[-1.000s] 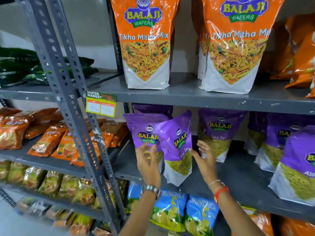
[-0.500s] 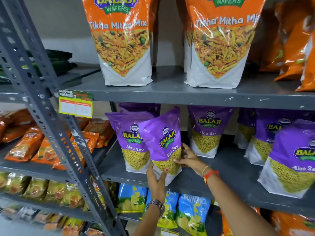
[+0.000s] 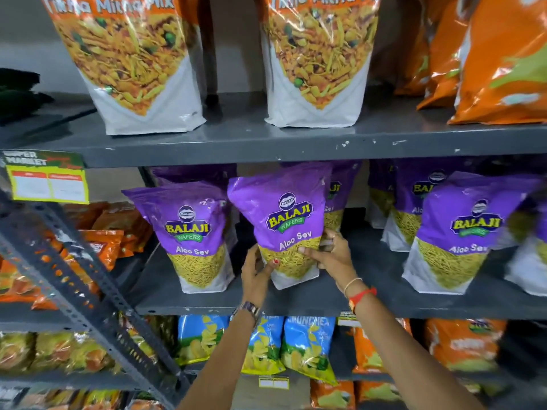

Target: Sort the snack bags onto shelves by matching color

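My left hand (image 3: 257, 272) and right hand (image 3: 331, 255) clamped the purple bag (image 3: 284, 220), seemingly grounded; I should square it upright on the middle shelf (image 3: 370, 300).

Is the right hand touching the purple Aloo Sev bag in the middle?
Touching. In the head view the right hand presses fingers on the middle purple bag's lower front and right edge.

The purple bags (image 3: 279, 223) read "BALAJI WAFERS, Aloo Sev"; the orange bags (image 3: 130, 63) above "Tikha Mitha Mix"; a blue bag (image 3: 307, 347) seemingly "CRUNCHEX"; the shelf tag (image 3: 44, 176) "SUPER MARKET".
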A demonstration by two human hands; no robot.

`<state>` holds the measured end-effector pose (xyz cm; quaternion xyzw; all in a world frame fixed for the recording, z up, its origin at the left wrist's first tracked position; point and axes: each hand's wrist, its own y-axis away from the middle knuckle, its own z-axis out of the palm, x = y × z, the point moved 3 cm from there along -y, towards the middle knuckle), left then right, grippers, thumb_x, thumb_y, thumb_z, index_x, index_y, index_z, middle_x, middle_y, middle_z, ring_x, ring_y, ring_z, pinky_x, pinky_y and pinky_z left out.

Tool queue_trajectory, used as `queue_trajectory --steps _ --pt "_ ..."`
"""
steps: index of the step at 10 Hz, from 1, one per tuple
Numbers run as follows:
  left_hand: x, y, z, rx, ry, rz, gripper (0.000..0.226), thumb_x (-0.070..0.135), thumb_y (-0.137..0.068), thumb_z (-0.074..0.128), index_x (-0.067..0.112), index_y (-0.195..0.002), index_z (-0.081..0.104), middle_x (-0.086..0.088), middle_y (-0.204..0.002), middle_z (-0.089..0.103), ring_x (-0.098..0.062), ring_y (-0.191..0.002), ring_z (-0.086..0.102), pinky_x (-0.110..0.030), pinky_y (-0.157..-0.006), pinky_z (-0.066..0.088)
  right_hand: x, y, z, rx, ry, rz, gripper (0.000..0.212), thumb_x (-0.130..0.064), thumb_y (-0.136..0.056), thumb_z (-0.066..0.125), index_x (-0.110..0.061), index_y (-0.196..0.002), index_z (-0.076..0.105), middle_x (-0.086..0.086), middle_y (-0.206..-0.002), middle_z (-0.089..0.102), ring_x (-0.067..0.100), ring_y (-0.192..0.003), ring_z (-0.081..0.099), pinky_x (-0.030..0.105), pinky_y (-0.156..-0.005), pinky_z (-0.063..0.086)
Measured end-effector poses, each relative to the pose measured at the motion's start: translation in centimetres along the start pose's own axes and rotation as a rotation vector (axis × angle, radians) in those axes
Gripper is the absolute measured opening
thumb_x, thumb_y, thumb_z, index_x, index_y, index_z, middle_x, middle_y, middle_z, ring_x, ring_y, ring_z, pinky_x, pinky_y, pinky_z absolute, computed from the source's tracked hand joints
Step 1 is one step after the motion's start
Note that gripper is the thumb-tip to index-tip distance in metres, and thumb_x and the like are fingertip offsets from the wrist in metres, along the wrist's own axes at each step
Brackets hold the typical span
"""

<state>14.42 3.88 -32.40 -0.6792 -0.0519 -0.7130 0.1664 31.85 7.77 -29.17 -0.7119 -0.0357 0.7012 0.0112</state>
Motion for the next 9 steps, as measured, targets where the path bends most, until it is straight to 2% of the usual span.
queue_trajectory --steps 1,2,3,4,5,6,7,8,9 --pt "-0.5 -0.9 1.9 -0.093 -0.033 -0.043 0.041 -0.007 -0.078 0.061 0.019 -0.107 0.051 -0.017 -0.109 0.059 -0.021 -0.092 0.06 -0.039 -0.078 0.051 0.6 0.4 -2.1 0.146 0.066 0.015 0.047 -0.034 -0.046 0.086 -0.034 -0.085 0.06 0.014 -0.104 0.062 0.028 -0.085 0.067 0.023 -0.055 0.052" --pt "-1.4 -1.6 3.4 -0.178 -0.037 -0.091 0.041 -0.005 -0.077 0.062 0.024 -0.105 0.052 -0.016 -0.11 0.059 -0.028 -0.1 0.056 -0.049 -0.084 0.048 1.9 0.6 -3.6 0.235 0.064 0.03 0.049 -0.042 -0.04 0.085 -0.036 -0.082 0.06 0.019 -0.109 0.059 0.032 -0.087 0.068 0.034 -0.064 0.057" --pt "-1.8 -1.9 4.2 -0.225 -0.039 -0.146 0.042 -0.003 -0.077 0.064 0.027 -0.104 0.054 -0.014 -0.11 0.06 -0.028 -0.102 0.057 -0.051 -0.088 0.048 3.4 0.9 -4.5 0.279 0.066 0.058 0.053 -0.052 -0.036 0.084 -0.038 -0.082 0.061 0.022 -0.112 0.06 0.034 -0.091 0.068 0.051 -0.072 0.059" --pt "-2.0 -1.9 4.7 -0.245 -0.018 -0.189 0.044 -0.001 -0.077 0.065 0.017 -0.114 0.051 -0.009 -0.106 0.062 -0.024 -0.096 0.059 -0.044 -0.086 0.052 4.1 1.2 -4.7 0.311 0.066 0.073 0.057 -0.053 -0.037 0.082 -0.037 -0.088 0.061 0.02 -0.113 0.06 0.031 -0.092 0.067 0.054 -0.073 0.059" --pt "-1.9 -1.9 4.8 -0.268 -0.03 -0.206 0.043 0.0 -0.081 0.061 0.017 -0.119 0.05 -0.014 -0.117 0.06 -0.026 -0.104 0.06 -0.048 -0.094 0.051 3.6 1.6 -4.5 0.331 0.06 0.078 0.07 -0.045 -0.042 0.084 -0.025 -0.105 0.062 0.021 -0.114 0.059 0.031 -0.092 0.068 0.052 -0.073 0.06" --pt "-2.2 -1.9 4.9 -0.295 -0.053 -0.212 0.042 0.006 -0.081 0.063 0.025 -0.116 0.051 -0.015 -0.123 0.058 -0.034 -0.115 0.056 -0.055 -0.099 0.045 3.5 1.9 -4.4 0.353 0.062 0.056 0.065 -0.034 -0.053 0.085 -0.019 -0.112 0.061 0.022 -0.116 0.058 0.032 -0.095 0.067 0.051 -0.078 0.059" --pt "-1.7 -1.7 5.0 -0.306 -0.063 -0.219 0.042 0.005 -0.082 0.061 0.022 -0.119 0.049 -0.019 -0.13 0.056 -0.037 -0.119 0.054 -0.055 -0.099 0.045 3.6 1.9 -4.4 0.355 0.067 0.067 0.068 -0.032 -0.057 0.085 -0.017 -0.118 0.058 0.022 -0.118 0.058 0.032 -0.098 0.066 0.049 -0.081 0.059" --pt "-1.4 -1.6 5.0 -0.294 -0.091 -0.182 0.054 0.001 -0.079 0.063 0.009 -0.129 0.042 -0.023 -0.132 0.054 -0.035 -0.116 0.056 -0.042 -0.093 0.053 3.6 2.0 -4.7 0.334 0.037 0.062 0.077 -0.026 -0.061 0.085 -0.018 -0.129 0.049 0.017 -0.123 0.058 0.031 -0.106 0.063 0.049 -0.086 0.057" --pt "-1.1 -1.0 4.9 -0.223 -0.12 -0.116 0.075 0.016 -0.069 0.075 0.01 -0.134 0.036 -0.02 -0.137 0.05 -0.027 -0.119 0.052 -0.038 -0.098 0.049 3.4 2.8 -5.9 0.417 -0.029 0.049 0.075 -0.017 -0.067 0.082 -0.017 -0.132 0.045 0.013 -0.128 0.054 0.026 -0.11 0.056 0.045 -0.094 0.052"
